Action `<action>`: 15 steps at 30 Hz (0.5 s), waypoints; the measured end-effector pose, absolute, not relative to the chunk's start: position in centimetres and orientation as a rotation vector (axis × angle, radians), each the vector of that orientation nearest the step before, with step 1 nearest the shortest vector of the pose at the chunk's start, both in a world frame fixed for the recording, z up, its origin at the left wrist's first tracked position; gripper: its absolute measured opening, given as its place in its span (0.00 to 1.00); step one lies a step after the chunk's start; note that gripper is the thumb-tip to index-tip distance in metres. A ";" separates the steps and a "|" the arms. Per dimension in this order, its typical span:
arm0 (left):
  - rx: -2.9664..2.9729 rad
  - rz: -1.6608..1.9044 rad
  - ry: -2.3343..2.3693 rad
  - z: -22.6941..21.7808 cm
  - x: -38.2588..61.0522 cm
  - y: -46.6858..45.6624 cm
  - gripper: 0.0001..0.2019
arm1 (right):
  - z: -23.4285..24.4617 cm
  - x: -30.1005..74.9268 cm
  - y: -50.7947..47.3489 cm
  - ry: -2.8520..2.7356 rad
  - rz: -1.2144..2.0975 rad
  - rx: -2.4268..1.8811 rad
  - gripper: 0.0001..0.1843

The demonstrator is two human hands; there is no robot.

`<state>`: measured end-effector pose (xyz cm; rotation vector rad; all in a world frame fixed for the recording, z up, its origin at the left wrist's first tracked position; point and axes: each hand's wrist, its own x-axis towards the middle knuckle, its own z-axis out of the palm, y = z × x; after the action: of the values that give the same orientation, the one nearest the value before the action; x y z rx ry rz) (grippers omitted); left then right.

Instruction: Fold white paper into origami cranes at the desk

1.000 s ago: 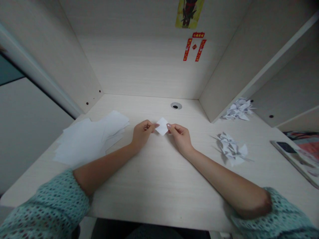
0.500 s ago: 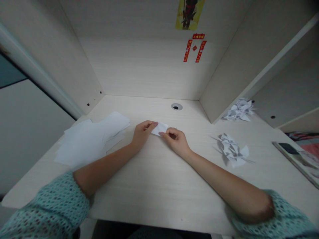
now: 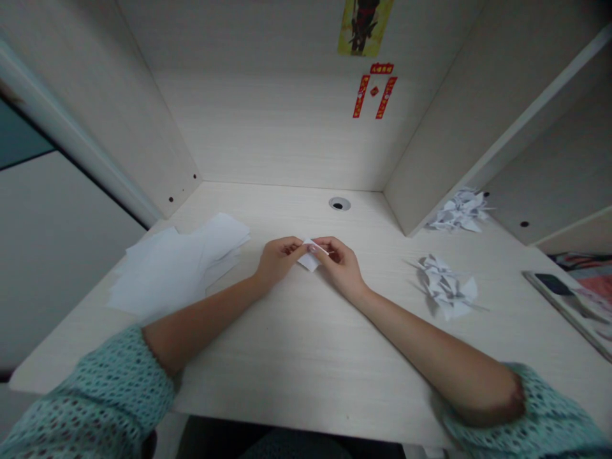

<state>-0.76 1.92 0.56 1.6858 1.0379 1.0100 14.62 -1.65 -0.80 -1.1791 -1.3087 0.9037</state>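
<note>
A small folded piece of white paper is pinched between both hands just above the middle of the desk. My left hand grips its left side, thumb on top and fingers curled behind. My right hand has the right side, its thumb pressed on the paper close to the left thumb. The fingertips cover the paper's upper part, so its folds there are hidden. To the left of my left hand lies a loose stack of white paper sheets.
Right of my hands is a heap of folded white paper pieces, with another heap behind it by the upright panel. At the far right a phone rests on a flat board. A cable hole is near the back wall.
The paper has been turned, with a corner now pointing toward me. My two hands have come closer together, the thumbs nearly meeting on it.
</note>
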 end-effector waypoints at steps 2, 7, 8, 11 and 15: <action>1.728 0.978 1.037 0.7 -0.7 1.7 0.15 | -0.9 14.7 -1.6 -1.281 0.922 -1.169 0.16; 1.776 0.915 1.020 0.8 -0.7 1.5 0.15 | -1.1 15.0 -1.4 -1.234 0.981 -1.123 0.13; 1.785 0.906 1.014 0.8 -0.8 1.5 0.15 | -1.1 15.0 -1.4 -1.226 1.006 -1.107 0.12; 1.824 0.874 1.012 0.7 -0.8 1.6 0.16 | -1.0 15.1 -1.3 -1.206 1.080 -1.073 0.11; 1.862 0.860 1.022 0.8 -0.8 1.6 0.16 | -0.9 15.1 -1.3 -1.200 1.092 -1.081 0.11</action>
<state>-0.81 1.61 0.76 1.8621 1.0216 0.8600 15.07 -1.26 -0.89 -1.0807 -1.2003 1.0916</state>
